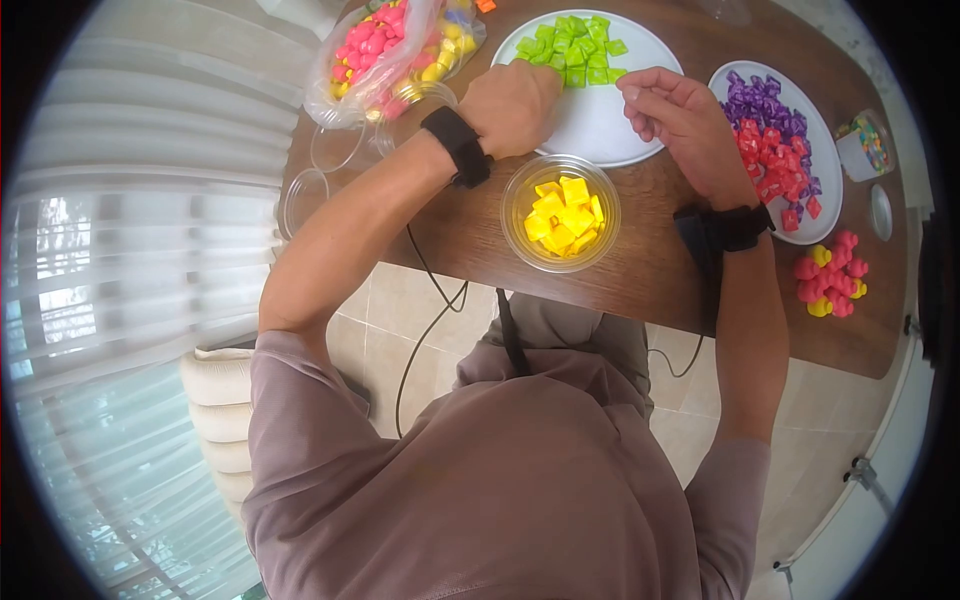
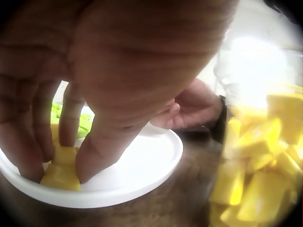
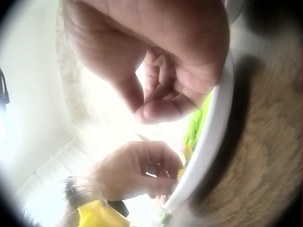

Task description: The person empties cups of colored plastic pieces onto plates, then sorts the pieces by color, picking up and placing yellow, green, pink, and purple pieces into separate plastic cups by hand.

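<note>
Over the left part of a white round plate (image 1: 610, 145), my left hand (image 1: 515, 108) reaches down. Its thumb and fingers grip a yellow square piece (image 2: 61, 177) at the plate's near edge, as the left wrist view shows; another yellow piece touches it behind. Green pieces (image 1: 575, 45) lie in rows and a loose group on the far part of the plate. Above the plate's right side is my right hand (image 1: 680, 125), fingers curled and thumb tip against the index finger (image 3: 163, 111), with nothing visible between them. A clear round tub of yellow pieces (image 1: 563, 215) stands nearer me.
On the right lies a plate (image 1: 825, 190) of purple (image 1: 765, 100) and red pieces (image 1: 775, 165), beside a small tub (image 1: 865, 145), a round lid (image 1: 881, 212) and a pink-and-yellow cluster (image 1: 832, 275). A plastic bag (image 1: 345, 95) of pink and yellow pieces and clear containers (image 1: 305, 203) are at left.
</note>
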A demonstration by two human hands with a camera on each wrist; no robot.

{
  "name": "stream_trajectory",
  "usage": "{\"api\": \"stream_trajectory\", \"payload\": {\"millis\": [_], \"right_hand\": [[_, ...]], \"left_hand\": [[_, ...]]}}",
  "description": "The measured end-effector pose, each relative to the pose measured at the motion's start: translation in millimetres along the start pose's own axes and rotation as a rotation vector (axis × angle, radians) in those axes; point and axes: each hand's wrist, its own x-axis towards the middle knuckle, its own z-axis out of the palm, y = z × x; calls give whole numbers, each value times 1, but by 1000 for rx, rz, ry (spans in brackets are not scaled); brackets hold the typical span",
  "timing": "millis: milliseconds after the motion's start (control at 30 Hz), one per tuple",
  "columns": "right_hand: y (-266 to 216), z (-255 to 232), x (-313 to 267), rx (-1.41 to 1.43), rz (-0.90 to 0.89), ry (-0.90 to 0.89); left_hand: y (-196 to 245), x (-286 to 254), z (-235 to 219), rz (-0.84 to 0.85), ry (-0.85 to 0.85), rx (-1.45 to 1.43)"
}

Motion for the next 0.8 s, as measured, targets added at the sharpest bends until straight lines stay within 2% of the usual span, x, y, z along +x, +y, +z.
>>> {"api": "stream_trajectory", "payload": {"millis": [67,167,300,367,500,567,600,667,800], "right_hand": [[0,1,-1,1,1,0],[0,1,0,-2,0,1],[2,-1,0,-5,-13,-17],[1,-2,1,-2,-5,-13],[2,-1,0,19,-8,-12],[3,-2,0,14,-9,-13],[3,-2,0,9,-13,-15],[2,-1,0,5,-8,-11],[3,-2,1,12,5,-8]], "left_hand": [[4,0,-3,-41,-33,-29],[6,-1,-15,-15,-35,-101],[21,-13,-56,-61,-38,-237],[31,-24,-73,-25,-108,-453],[41,-40,-92,31,-219,-599],[42,-39,-98,-38,-391,-602],[37,-34,-95,-39,-389,-601],[15,-16,-82,-62,-198,-489],[-6,5,-64,-57,-145,-302]]}}
